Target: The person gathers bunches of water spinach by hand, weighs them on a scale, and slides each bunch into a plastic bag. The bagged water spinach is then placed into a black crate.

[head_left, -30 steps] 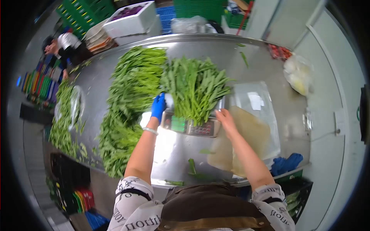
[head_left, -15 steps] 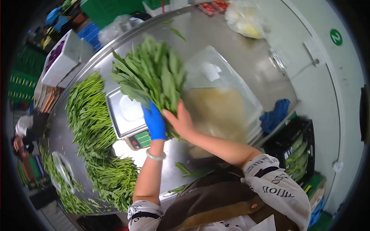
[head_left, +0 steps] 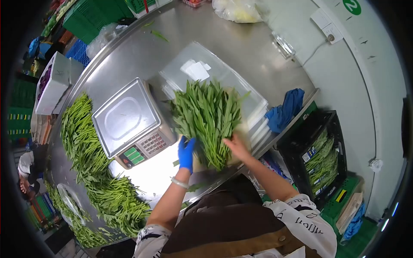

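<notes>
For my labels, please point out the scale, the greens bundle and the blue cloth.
scale (head_left: 125,115): head view, steel platter centre.
greens bundle (head_left: 206,115): head view, leafy middle.
blue cloth (head_left: 286,107): head view, middle fold.

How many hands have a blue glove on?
1. The left hand, by the stems of the greens bundle, wears it; the right hand beside it is bare.

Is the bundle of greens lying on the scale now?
No, the bundle lies beside the scale, on the stack of plastic bags.
</notes>
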Available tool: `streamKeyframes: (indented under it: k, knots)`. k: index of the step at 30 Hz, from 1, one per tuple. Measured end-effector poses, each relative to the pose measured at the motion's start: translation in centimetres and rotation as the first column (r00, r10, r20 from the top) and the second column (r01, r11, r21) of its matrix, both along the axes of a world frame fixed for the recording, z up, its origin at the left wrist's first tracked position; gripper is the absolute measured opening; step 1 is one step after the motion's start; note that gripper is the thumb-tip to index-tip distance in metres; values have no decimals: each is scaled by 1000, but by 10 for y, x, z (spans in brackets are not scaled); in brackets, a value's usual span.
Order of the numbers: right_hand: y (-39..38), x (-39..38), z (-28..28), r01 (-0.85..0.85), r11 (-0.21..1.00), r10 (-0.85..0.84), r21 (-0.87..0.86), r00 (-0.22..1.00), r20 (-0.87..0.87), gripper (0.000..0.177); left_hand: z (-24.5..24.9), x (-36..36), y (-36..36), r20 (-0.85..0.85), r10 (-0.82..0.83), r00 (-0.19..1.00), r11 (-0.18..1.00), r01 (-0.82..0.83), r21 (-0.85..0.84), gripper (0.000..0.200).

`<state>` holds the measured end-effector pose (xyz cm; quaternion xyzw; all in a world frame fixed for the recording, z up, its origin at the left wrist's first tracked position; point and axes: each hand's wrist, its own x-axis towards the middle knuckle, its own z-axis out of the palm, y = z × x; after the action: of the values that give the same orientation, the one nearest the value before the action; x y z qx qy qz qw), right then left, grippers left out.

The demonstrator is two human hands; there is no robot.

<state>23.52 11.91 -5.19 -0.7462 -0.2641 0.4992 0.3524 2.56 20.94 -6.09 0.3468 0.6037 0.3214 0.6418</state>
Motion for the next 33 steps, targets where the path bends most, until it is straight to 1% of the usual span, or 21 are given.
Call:
streamKeyframes:
  k: [2, 4, 5, 7, 10, 11, 12, 13, 14, 15, 16, 18, 19, 20, 22, 24, 25, 28, 29, 32, 33]
  knots:
    - [-20, 42, -27, 133, 988, -148, 80, 965, 218, 52, 26, -20, -6, -115, 162, 980, 984, -170, -62, 41]
    - [-36, 79, -29, 106, 983, -166, 150, 859, 483, 40, -28, -56, -17, -181, 48, 982, 998, -38, 56, 37]
    - [-41, 91, -36, 112, 981, -157, 158, 937, 312, 37, -46, -61, -20, -172, 48, 984, 998, -40, 48, 32]
    - [-45, 108, -50, 139, 975, -132, 171, 990, -51, 34, -30, -54, -22, -122, 10, 992, 1000, -11, -13, 30]
    - [-32, 103, -9, -161, 948, 102, 275, 971, 216, 31, 8, -35, -8, -138, -99, 986, 992, 86, -94, 29]
    - [-28, 104, -1, -314, 919, 196, 240, 890, 412, 33, 13, -35, -4, -103, -184, 978, 975, 168, -144, 30]
    - [-23, 107, 6, -486, 853, 271, 190, 723, 635, 32, 15, -36, 1, -64, -267, 962, 949, 251, -190, 30]
    - [-18, 111, 13, -629, 772, 309, 93, 498, 810, 32, 11, -32, 2, -128, -360, 924, 927, 338, -161, 31]
    - [-12, 116, 16, -732, 680, 307, -42, 233, 923, 31, 5, -28, 4, -194, -444, 875, 895, 424, -136, 31]
    - [-1, 120, 17, -776, 628, 310, -62, 176, 934, 23, 5, -23, 8, -262, -517, 815, 855, 507, -112, 32]
    - [12, 123, 19, -846, 533, 294, -22, 160, 942, 18, 5, -19, 12, -473, -493, 731, 802, 592, 78, 32]
    - [40, 97, 55, -948, 314, 274, 48, 139, 952, 9, 11, -12, 10, -803, -264, 534, 543, 770, 334, 34]
    - [44, 69, 75, -974, 220, 242, 51, 105, 964, 6, 45, 1, 11, -832, -317, 455, 595, 779, 199, 37]
    - [48, 38, 93, -992, 120, 202, 46, 70, 977, 5, 69, 10, 10, -927, -297, 229, 488, 871, 59, 39]
    - [39, -11, 118, -987, 140, 287, 84, 122, 950, 4, 91, 16, 0, -970, -236, 65, 385, 922, -31, 40]
    - [30, -32, 110, -971, 241, 382, -1, 94, 919, 6, 84, 8, -8, -993, -114, 20, 236, 972, -8, 41]
    - [28, -36, 97, -958, 280, 466, 55, 186, 865, 9, 82, 6, -9, -978, -203, -38, 173, 982, -74, 40]
    - [3, -48, 44, -909, 413, 557, 62, 306, 772, 12, 60, -15, -24, -957, -265, 115, 124, 989, 84, 37]
    - [-1, -48, 39, -898, 427, 521, 104, 338, 784, 14, 85, -5, -25, -875, -481, -57, 188, 968, -167, 50]
    - [-13, -51, 36, -807, 565, 534, 174, 518, 668, 16, 75, -24, -55, -907, -321, 274, 307, 936, 174, 76]
    - [-16, -52, 33, -818, 554, 550, 157, 501, 669, 15, 73, -25, -63, -877, -449, 170, 315, 949, 22, 98]
